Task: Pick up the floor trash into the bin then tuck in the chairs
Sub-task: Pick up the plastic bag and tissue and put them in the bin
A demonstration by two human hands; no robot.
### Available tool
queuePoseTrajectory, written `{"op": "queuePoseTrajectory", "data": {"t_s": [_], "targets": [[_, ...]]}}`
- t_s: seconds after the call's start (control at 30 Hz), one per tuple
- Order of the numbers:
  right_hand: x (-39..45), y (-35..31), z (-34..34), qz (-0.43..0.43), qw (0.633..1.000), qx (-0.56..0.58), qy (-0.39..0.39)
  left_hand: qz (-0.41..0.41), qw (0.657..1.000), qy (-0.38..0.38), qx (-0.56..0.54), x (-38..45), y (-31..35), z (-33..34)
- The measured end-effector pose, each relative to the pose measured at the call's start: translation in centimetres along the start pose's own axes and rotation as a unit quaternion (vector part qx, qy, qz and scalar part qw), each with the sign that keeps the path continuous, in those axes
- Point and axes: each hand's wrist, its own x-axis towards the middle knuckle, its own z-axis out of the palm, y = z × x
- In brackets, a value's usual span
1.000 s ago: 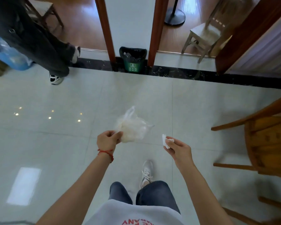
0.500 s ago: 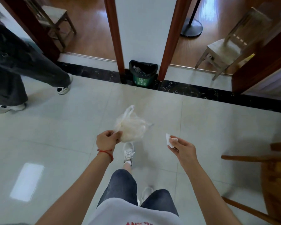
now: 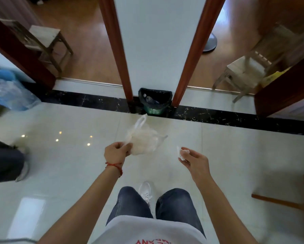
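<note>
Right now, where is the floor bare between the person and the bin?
Pale tile lies bare from the black marble strip back to the white shoe. Crowded: the green, black-lined bin sits wedged between two red-brown door posts.

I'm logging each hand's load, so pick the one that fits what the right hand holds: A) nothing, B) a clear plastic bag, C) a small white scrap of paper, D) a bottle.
C: the right hand pinches a small white paper scrap, while the left hand grips the clear plastic bag.

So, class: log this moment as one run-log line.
left hand: holds plastic bag | right hand: pinches paper scrap | bin: ahead, not reached
</note>
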Motion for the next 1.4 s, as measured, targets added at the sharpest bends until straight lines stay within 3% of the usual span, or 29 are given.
{"op": "queuePoseTrajectory", "data": {"t_s": [0.67, 0.93, 1.2, 1.4], "targets": [[24.0, -15.4, 8.4, 0.03, 0.996, -0.075, 0.027, -0.052, 0.998, 0.034, 0.022, 19.1, 12.5, 14.2], [30.7, -14.4, 11.8, 0.053, 0.997, -0.055, 0.026, -0.079, 0.996, 0.028, 0.01, 26.6, 13.2, 18.5], [36.8, -11.3, 13.1, 0.055, 0.997, -0.023, 0.056, -0.058, 0.997, 0.007, 0.057, 34.1, 9.3, 22.0], [39.9, -10.0, 13.4, 0.045, 0.997, -0.015, 0.069, -0.086, 0.994, 0.005, 0.07, 38.1, 6.3, 24.0]]}}
